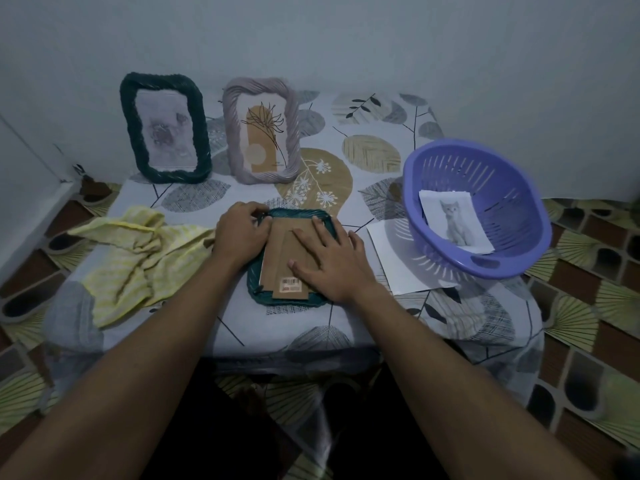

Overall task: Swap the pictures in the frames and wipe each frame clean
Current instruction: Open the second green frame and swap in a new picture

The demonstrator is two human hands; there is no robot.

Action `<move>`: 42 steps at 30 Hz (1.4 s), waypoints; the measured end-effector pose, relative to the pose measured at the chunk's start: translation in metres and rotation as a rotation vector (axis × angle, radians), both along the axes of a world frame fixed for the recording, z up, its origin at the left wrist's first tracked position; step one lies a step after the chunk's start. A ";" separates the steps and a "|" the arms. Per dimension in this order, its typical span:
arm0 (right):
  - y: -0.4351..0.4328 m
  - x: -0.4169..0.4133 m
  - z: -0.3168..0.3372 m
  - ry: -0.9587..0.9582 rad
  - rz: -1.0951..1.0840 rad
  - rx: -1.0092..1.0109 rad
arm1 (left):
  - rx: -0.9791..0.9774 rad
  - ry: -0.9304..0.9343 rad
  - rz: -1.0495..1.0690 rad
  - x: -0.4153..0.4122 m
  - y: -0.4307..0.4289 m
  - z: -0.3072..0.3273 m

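Three frames counted: dark green frame [165,129] and lilac frame [262,129] stood upright at the back of the counter [374,109]. The teal frame [298,213] lay face down between the hands, long axis running away from the person, barcode end nearest. Left hand [242,230] curled on its far-left corner. Right hand [332,261] lay spread flat on the cardboard backing [277,268]. One yellow cloth [138,258] lay left; one purple basket [512,202] with a kitten picture [453,220] sat right.

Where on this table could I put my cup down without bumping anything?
The leaf-print tablecloth is bare at the back, between the standing lilac twisted frame and the purple plastic basket. The near edge, below the face-down teal frame, is bare too. The crumpled yellow cloth crowds the left, the basket the right.
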State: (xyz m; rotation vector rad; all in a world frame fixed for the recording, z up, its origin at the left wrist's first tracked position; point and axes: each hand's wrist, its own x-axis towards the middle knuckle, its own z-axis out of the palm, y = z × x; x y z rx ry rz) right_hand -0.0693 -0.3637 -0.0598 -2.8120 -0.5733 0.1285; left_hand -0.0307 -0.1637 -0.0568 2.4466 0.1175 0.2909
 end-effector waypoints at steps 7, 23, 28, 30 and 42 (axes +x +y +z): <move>0.000 0.000 0.000 -0.001 -0.002 0.009 | -0.217 0.136 0.108 0.014 0.002 0.003; 0.000 0.001 -0.002 -0.002 -0.012 0.028 | -0.047 0.111 0.125 0.001 -0.013 0.001; 0.000 0.000 -0.002 0.002 -0.016 0.034 | 0.136 0.094 -0.138 -0.036 -0.003 -0.007; 0.000 -0.001 -0.002 0.000 -0.018 0.032 | 0.182 0.104 -0.186 -0.050 0.000 -0.010; 0.003 0.005 0.004 0.076 -0.110 0.183 | 0.261 0.140 -0.165 -0.078 -0.003 -0.005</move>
